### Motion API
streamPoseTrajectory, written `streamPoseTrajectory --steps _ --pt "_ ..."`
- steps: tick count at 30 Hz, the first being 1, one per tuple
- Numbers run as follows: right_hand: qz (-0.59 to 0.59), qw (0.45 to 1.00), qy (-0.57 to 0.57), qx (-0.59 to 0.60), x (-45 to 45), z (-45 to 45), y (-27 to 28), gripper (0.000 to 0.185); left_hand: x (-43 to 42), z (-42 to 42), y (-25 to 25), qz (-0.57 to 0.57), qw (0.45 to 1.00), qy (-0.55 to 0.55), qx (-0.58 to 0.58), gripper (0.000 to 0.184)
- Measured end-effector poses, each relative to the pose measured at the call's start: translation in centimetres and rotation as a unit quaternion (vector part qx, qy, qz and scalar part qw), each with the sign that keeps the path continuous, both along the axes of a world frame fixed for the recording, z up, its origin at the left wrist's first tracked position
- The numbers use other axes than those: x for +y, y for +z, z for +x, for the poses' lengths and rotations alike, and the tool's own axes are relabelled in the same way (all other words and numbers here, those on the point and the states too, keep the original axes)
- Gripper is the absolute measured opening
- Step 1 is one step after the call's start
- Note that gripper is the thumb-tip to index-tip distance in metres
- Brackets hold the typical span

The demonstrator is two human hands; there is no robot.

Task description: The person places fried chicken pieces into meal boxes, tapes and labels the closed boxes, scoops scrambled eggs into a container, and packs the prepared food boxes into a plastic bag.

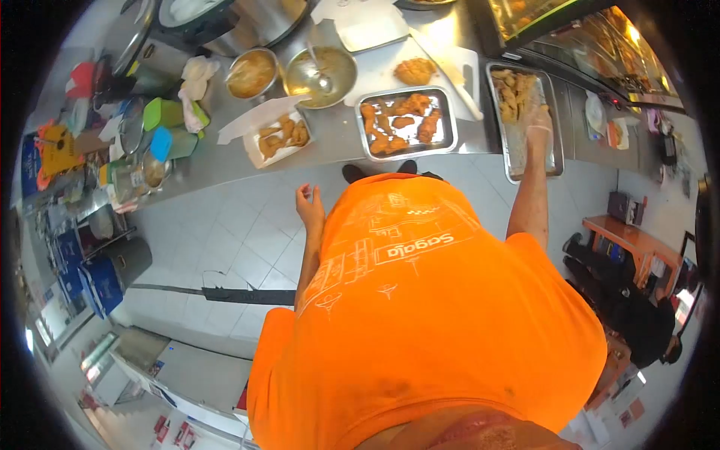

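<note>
My right hand, in what looks like a thin clear glove, reaches into a long metal tray. Battered fried chicken pieces are heaped in that tray's far part, right by my fingertips. Whether the fingers grip a piece is too unclear to see. My left hand hangs in front of the counter edge, fingers loosely apart and holding nothing. Between the hands, a smaller metal tray contains several reddish, sauced chicken pieces. Left of it stands an open paper box with chicken pieces inside.
Behind the trays are a metal mixing bowl, a smaller bowl of sauce and a white board. Reddish food lies nearby. A glass display case stands back right. Another person is at far right.
</note>
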State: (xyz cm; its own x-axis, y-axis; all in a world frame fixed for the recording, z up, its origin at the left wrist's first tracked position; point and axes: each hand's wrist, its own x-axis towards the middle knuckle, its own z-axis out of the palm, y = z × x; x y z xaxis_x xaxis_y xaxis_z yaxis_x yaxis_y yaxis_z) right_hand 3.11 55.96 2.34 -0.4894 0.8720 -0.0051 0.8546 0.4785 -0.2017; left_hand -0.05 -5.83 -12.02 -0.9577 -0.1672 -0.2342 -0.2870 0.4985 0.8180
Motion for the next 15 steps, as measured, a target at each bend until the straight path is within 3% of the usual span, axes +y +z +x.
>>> streamPoseTrajectory --steps 2,5,9,11,15 --pt "-0.063 0.996 -0.032 0.057 3.0 2.5 0.3 0.068 0.4 1.7 -3.1 -0.004 0.991 -0.078 -0.111 0.045" --pt "-0.204 0.967 -0.06 0.14 2.4 3.1 0.8 0.076 -3.9 5.1 -12.7 0.022 0.933 -0.237 -0.271 0.052" --pt "-0.221 0.959 -0.024 0.173 -3.9 0.9 0.6 0.083 -1.4 4.7 -8.9 0.048 0.931 -0.199 -0.303 0.055" --pt "-0.296 0.946 0.038 0.127 -4.4 0.5 -1.1 0.092 -0.9 4.8 -10.1 0.057 0.937 -0.167 -0.301 0.053" --pt "-0.27 0.951 0.044 0.142 -4.7 -0.9 0.0 0.098 -1.2 5.7 -15.0 -0.015 0.939 -0.151 -0.308 0.046"
